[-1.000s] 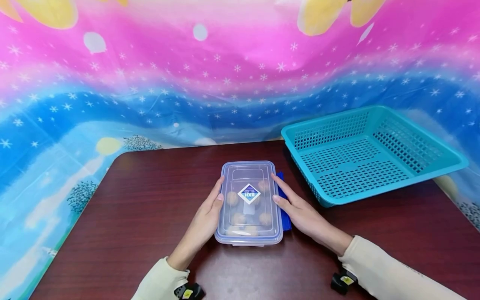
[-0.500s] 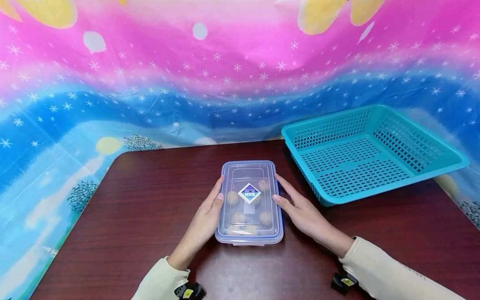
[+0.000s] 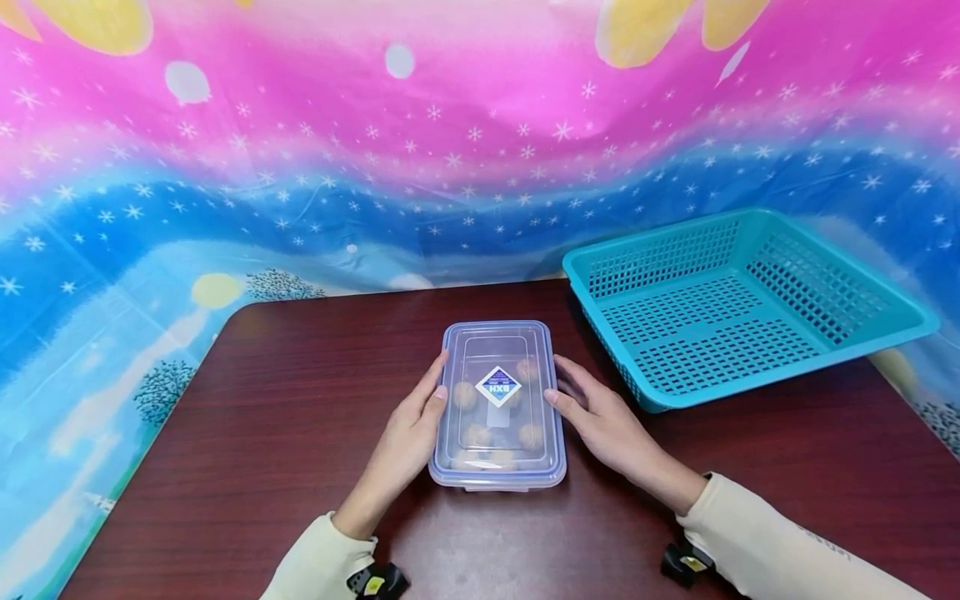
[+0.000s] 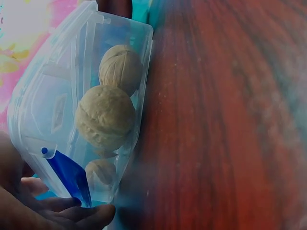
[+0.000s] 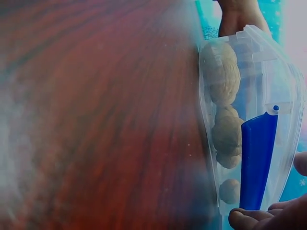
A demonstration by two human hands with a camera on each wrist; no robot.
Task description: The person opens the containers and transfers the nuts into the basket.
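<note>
A clear plastic food container (image 3: 498,346) with a blue-edged lid and a diamond label sits on the table between both hands. Several walnuts (image 4: 105,117) show through its walls. My left hand (image 3: 408,425) grips its left side, thumb at the lid edge, fingers at a blue side latch (image 4: 69,175). At the opposite side, my right hand (image 3: 611,429) grips with the thumb on the lid edge; its fingertips touch the end of another blue latch (image 5: 258,163). Whether either latch is fully fastened, I cannot tell.
A turquoise perforated basket (image 3: 667,396) stands at the back right of the dark wooden table (image 3: 300,367). Behind the table hangs a colourful printed cloth (image 3: 472,167). Each wrist carries a small black camera.
The blue latch on the right side stuck out a second ago and has swung down against the container. My right fingers have curled inward with it. The left hand stays nearly still.
</note>
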